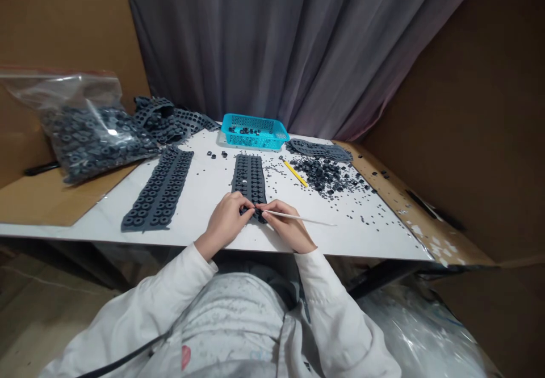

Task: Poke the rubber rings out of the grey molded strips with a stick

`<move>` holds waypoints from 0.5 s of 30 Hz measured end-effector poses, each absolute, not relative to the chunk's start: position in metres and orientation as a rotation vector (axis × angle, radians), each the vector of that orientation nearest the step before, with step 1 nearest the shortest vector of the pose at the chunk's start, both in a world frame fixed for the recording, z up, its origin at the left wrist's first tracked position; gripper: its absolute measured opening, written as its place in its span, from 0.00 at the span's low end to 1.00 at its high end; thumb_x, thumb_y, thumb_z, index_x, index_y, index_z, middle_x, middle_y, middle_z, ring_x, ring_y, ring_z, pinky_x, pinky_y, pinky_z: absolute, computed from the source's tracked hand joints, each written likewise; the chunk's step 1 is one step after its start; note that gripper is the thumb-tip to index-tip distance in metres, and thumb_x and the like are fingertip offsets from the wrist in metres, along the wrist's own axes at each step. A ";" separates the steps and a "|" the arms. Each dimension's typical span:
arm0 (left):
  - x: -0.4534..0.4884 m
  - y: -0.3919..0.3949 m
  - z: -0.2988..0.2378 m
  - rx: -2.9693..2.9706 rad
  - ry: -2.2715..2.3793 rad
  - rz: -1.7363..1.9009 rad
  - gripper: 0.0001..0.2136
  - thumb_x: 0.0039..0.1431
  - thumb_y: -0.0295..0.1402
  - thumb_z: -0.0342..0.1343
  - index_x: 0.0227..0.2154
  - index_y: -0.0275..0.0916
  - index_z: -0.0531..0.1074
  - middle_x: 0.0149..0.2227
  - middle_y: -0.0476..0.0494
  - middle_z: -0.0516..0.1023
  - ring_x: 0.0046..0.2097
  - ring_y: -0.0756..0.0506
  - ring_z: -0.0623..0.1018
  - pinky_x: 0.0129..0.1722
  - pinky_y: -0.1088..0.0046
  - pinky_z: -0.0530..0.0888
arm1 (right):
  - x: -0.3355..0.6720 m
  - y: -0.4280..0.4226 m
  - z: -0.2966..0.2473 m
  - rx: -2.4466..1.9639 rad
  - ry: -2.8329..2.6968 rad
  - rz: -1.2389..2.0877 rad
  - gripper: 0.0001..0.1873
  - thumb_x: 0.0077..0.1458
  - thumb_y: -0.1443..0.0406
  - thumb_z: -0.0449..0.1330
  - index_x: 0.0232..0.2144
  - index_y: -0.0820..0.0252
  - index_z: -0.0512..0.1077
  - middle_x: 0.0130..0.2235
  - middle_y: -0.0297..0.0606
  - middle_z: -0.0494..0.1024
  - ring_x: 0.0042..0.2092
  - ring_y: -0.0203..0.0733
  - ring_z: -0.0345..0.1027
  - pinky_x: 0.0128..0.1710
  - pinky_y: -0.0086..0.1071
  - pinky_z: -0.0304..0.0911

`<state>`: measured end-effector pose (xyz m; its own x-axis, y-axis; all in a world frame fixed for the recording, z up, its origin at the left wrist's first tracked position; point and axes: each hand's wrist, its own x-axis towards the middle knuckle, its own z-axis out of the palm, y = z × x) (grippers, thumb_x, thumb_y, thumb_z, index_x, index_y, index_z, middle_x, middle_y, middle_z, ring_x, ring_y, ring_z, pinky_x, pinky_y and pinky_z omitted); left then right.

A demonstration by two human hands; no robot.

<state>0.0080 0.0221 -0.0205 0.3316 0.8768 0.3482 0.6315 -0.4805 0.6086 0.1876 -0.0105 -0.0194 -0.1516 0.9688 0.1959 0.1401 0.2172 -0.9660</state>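
Observation:
A dark grey rubber sheet point(249, 176) with rows of round ring-shaped parts lies in front of me on the white table. At its near end the fingertips of my left hand point(227, 219) are pinched together; a small dark piece there is mostly hidden by the fingers. My right hand point(289, 225) grips a thin white stick point(317, 221) between thumb and fingers, its near tip at the sheet beside my left fingertips. Both hands rest low over the sheet, close together.
Another ringed rubber sheet point(159, 190) lies to the left, near a bag of rubber rings point(96, 139). At the back stands a blue basket point(255, 143). A yellow stick point(295, 173) lies by a pile of black bits point(326, 175); crumbs are scattered on the table point(204, 188).

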 end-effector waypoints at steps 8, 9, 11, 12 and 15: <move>0.007 0.023 -0.023 2.200 1.310 0.938 0.05 0.56 0.32 0.55 0.29 0.40 0.75 0.32 0.46 0.74 0.39 0.43 0.73 0.41 0.67 0.69 | 0.188 -0.012 -0.020 -1.100 -1.576 1.011 0.12 0.54 0.57 0.61 0.34 0.60 0.73 0.42 0.44 0.80 0.42 0.44 0.75 0.43 0.37 0.70; 0.007 0.023 -0.022 2.197 1.306 0.936 0.05 0.56 0.32 0.55 0.29 0.40 0.75 0.32 0.46 0.73 0.39 0.43 0.73 0.41 0.67 0.69 | 0.187 -0.012 -0.019 -1.106 -1.592 0.987 0.12 0.55 0.57 0.61 0.34 0.60 0.73 0.41 0.44 0.80 0.41 0.44 0.75 0.42 0.36 0.70; 0.006 0.021 -0.021 2.193 1.295 0.929 0.06 0.56 0.32 0.55 0.29 0.40 0.75 0.31 0.46 0.73 0.38 0.43 0.72 0.40 0.67 0.69 | 0.187 -0.014 -0.018 -1.117 -1.631 0.929 0.12 0.56 0.57 0.60 0.34 0.60 0.73 0.40 0.43 0.80 0.40 0.43 0.75 0.40 0.35 0.69; 0.005 0.020 -0.020 2.192 1.290 0.923 0.06 0.56 0.32 0.55 0.28 0.40 0.75 0.31 0.46 0.73 0.38 0.43 0.72 0.39 0.67 0.69 | 0.187 -0.015 -0.017 -1.116 -1.650 0.905 0.12 0.56 0.57 0.60 0.34 0.60 0.74 0.40 0.43 0.80 0.40 0.43 0.75 0.40 0.35 0.69; 0.003 0.013 -0.017 2.186 1.272 0.905 0.06 0.56 0.32 0.55 0.27 0.40 0.75 0.30 0.46 0.73 0.38 0.43 0.72 0.38 0.67 0.69 | 0.187 -0.021 -0.017 -1.096 -1.701 0.885 0.11 0.58 0.57 0.58 0.36 0.59 0.74 0.40 0.41 0.81 0.40 0.43 0.75 0.40 0.34 0.69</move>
<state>0.0025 0.0128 -0.0166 0.3586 0.8797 0.3124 0.5835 -0.4724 0.6605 0.1873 -0.0212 -0.0167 -0.2028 0.9316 0.3017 0.2878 0.3512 -0.8910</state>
